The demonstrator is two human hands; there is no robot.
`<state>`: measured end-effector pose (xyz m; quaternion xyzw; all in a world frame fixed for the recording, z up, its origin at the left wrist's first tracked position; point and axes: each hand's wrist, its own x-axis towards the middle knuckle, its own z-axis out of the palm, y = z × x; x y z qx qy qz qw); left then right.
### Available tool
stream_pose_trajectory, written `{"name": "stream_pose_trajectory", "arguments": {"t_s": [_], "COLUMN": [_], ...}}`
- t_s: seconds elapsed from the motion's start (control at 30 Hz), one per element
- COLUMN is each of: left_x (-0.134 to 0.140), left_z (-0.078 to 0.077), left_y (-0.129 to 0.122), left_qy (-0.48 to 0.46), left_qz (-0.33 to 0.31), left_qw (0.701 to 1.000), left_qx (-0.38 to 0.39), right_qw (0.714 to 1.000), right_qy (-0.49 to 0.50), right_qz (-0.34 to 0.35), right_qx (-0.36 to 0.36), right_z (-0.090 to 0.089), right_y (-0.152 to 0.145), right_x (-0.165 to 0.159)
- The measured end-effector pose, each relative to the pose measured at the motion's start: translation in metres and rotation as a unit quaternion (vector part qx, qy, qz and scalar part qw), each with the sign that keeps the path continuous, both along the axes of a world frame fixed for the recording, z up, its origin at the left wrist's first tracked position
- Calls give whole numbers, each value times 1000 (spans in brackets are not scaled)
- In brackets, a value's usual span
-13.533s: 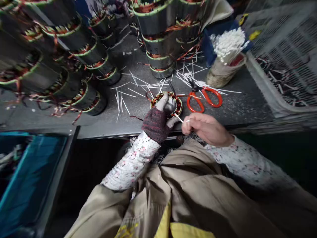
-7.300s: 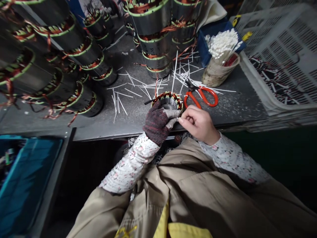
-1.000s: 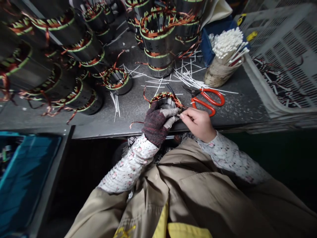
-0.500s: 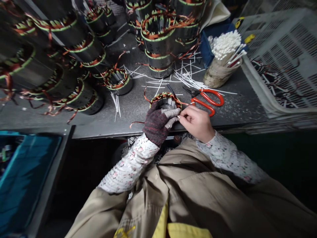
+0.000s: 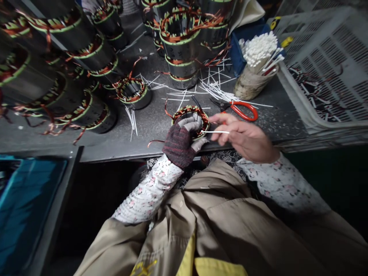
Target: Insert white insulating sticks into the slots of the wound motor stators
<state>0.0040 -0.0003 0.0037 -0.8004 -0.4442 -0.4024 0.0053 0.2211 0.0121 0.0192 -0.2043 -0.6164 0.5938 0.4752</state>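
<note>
A small motor stator (image 5: 186, 111) with copper windings stands near the bench's front edge. My left hand (image 5: 181, 140), in a dark knitted glove with pale-wrapped fingertips, grips its near rim, fingers reaching into the bore and thumb outside. From that rim a thin white cord (image 5: 215, 132) runs out to the right. The cord's outer end is in the fingers of my bare right hand (image 5: 244, 138), which is slightly smeared by motion. Just beyond this hand lie scissors with red handles (image 5: 245, 111), partly covered by it.
Stacked stators (image 5: 179, 50) stand at the back and crowd the left side. Loose white cords (image 5: 215, 90) lie across the bench. A cup of white cords (image 5: 253, 82) stands before a blue bin (image 5: 235, 46). On the right is a white basket (image 5: 310, 119) with wire scraps.
My right hand has moved right, away from the stator, and a longer stretch of white cord now shows. My left thumb has come apart from the fingers.
</note>
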Motion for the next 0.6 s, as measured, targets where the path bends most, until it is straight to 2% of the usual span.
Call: {"name": "stream_pose_trajectory", "arguments": {"t_s": [0.07,0.1,0.2,0.3,0.4,0.47,0.5,0.6], "left_x": [-3,-4,-1,13,29,33,31,16], "left_z": [-2,-2,-3,-6,-8,-5,-2,14], "left_y": [0,0,-1,-4,-8,-11,-13,-22], "left_qy": [33,49,63,75,88,79,72,111], "left_qz": [7,10,12,24,30,16,5,15], "left_qw": [999,998,997,996,994,995,996,992], "left_qx": [24,35,40,48,64,54,45,57], "right_qw": [998,996,992,989,987,987,985,946], "right_qy": [26,28,22,63,77,27,-11,-136], "right_qz": [45,40,-38,-90,-115,-149,-175,-233], "right_qx": [-46,-71,-115,-97,-83,-46,-3,179], "right_z": [-7,-9,-5,2,1,-5,-10,-27], "right_y": [-3,-5,-7,9,33,40,39,28], "right_x": [-2,-1,4,-6,-34,-48,-49,-38]}}
